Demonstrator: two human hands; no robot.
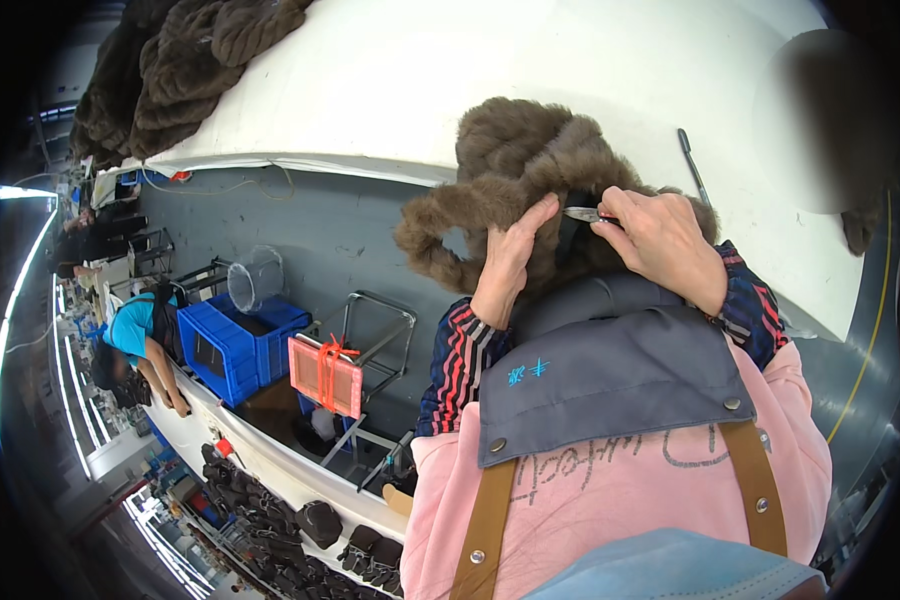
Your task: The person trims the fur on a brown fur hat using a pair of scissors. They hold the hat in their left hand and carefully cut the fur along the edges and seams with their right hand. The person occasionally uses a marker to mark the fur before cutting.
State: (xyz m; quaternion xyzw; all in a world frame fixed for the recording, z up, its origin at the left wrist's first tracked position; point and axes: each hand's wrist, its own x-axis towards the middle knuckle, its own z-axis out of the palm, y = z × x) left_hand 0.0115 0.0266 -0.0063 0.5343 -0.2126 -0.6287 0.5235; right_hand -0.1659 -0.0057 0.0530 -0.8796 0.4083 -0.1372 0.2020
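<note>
A brown fur piece [540, 142] lies bunched at the near edge of a white table [390, 82] and hangs down over it. My left hand [511, 251] rests on the fur with its fingers around a fold, thumb uppermost. In my right hand [656, 236] is a small metal tool [581, 214], perhaps thread snips; most of it is hidden by the fingers. The tool's tip points left at a dark opening in the fur, close to my left thumb. A dark pen [691, 165] lies on the table beyond my right hand.
More brown fur pieces [187, 67] are heaped at the table's far left. Blue plastic crates [232, 345] and a metal-framed stool [382, 337] stand on the floor to the left. A co-worker in a blue shirt [133, 326] bends over another table bearing dark items.
</note>
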